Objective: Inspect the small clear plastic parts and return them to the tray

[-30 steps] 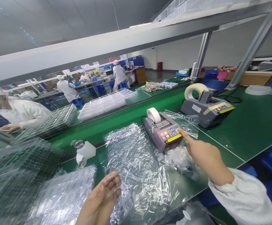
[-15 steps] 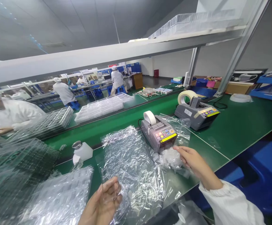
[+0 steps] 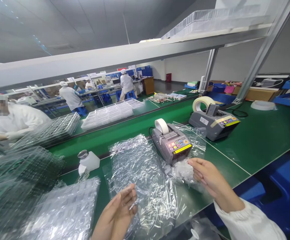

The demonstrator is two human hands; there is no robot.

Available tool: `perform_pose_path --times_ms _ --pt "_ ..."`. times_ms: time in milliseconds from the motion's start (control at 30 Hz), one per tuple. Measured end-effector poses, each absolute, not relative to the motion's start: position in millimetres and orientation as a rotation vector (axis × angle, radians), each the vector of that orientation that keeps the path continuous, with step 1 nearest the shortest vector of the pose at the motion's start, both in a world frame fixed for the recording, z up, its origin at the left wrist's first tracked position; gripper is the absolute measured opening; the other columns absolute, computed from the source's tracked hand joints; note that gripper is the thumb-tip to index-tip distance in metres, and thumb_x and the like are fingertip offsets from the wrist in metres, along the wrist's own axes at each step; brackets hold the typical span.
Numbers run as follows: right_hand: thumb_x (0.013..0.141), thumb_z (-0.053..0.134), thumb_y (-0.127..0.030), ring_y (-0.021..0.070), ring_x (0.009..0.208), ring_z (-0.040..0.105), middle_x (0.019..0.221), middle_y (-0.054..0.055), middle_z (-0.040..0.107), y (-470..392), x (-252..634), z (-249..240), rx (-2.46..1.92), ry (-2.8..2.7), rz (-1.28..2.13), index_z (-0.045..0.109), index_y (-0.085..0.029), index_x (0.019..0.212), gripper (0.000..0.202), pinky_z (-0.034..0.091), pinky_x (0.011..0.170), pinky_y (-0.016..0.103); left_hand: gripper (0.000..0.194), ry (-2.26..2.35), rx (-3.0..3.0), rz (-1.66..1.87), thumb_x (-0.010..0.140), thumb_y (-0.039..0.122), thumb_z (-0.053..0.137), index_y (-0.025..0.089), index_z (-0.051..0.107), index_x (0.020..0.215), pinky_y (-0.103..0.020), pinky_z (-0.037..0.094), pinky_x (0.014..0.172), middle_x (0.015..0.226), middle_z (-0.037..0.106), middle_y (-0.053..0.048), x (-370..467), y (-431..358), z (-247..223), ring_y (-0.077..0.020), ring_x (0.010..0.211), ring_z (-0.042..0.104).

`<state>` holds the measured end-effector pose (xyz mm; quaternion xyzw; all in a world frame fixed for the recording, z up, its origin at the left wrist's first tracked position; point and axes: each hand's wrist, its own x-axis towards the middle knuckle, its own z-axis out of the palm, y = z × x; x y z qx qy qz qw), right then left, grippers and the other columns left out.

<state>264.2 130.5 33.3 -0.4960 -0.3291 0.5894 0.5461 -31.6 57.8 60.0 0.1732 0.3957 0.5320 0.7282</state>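
My left hand is raised over the near edge of a spread of crinkled clear plastic bags. Its fingers are curled around what looks like a thin see-through film, faint against the bags behind. My right hand is pinched, thumb against forefinger, just in front of a grey tape dispenser. Whatever is between those fingertips is too small to make out. Beside them, under the dispenser's front, lies a crumpled clear plastic wad. A roll of whitish tape sits on the dispenser.
A second tape dispenser stands to the right. On the left are a white bottle, a stack of clear trays and more blurred trays. A co-worker sits across the bench. Blue stools are at the right.
The view has shifted slightly. My left hand has moved a little right and up over the bags. My right hand stays pinched near the dispenser's front, slightly lower.
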Motion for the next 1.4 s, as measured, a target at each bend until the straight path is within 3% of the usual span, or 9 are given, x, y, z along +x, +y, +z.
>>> perform_pose_path --times_ms 300,767,1200,1300,1400 --pt "0.07 0.069 -0.051 0.0037 0.036 0.016 0.038 -0.012 0.024 82 207 86 -0.892 -1.04 1.672 0.051 -0.019 0.068 0.037 0.011 0.037 0.02 0.031 0.831 0.605 1.082 0.081 0.039 0.06 0.024 0.066 0.107 -0.026 0.042 0.079 0.109 0.057 -0.008 13 75 61 -0.0174 0.101 0.048" --pt "0.079 0.057 -0.054 0.006 0.043 0.016 0.048 -0.01 0.022 78 172 61 -0.98 -1.27 1.726 0.05 -0.019 0.075 0.036 0.011 0.04 0.021 0.033 0.712 0.666 1.137 0.076 0.04 0.065 0.024 0.067 0.105 -0.028 0.034 0.088 0.106 0.06 -0.006 18 71 59 -0.0173 0.104 0.048" --pt "0.079 0.055 -0.053 0.0077 0.046 0.024 0.049 -0.009 0.027 86 174 60 -1.154 -1.505 1.514 0.049 -0.018 0.067 0.038 0.02 0.043 0.021 0.032 0.726 0.704 1.126 0.081 0.039 0.06 0.023 0.065 0.109 -0.03 0.034 0.09 0.107 0.058 -0.007 16 72 58 -0.0166 0.101 0.048" --pt "0.079 0.056 -0.049 0.0087 0.045 0.03 0.048 -0.008 0.03 85 179 61 -1.227 -1.543 1.282 0.056 -0.018 0.069 0.033 0.025 0.043 0.021 0.031 0.75 0.648 1.095 0.081 0.04 0.06 0.023 0.066 0.106 -0.027 0.036 0.084 0.108 0.058 -0.008 14 73 59 -0.0168 0.101 0.048" --pt "0.078 0.059 -0.043 0.0095 0.043 0.035 0.046 -0.007 0.036 84 179 63 -1.224 -1.579 0.933 0.068 -0.018 0.083 0.027 0.031 0.042 0.021 0.03 0.753 0.611 1.038 0.084 0.038 0.056 0.022 0.066 0.107 -0.026 0.038 0.081 0.113 0.058 -0.008 15 73 58 -0.0173 0.101 0.049"
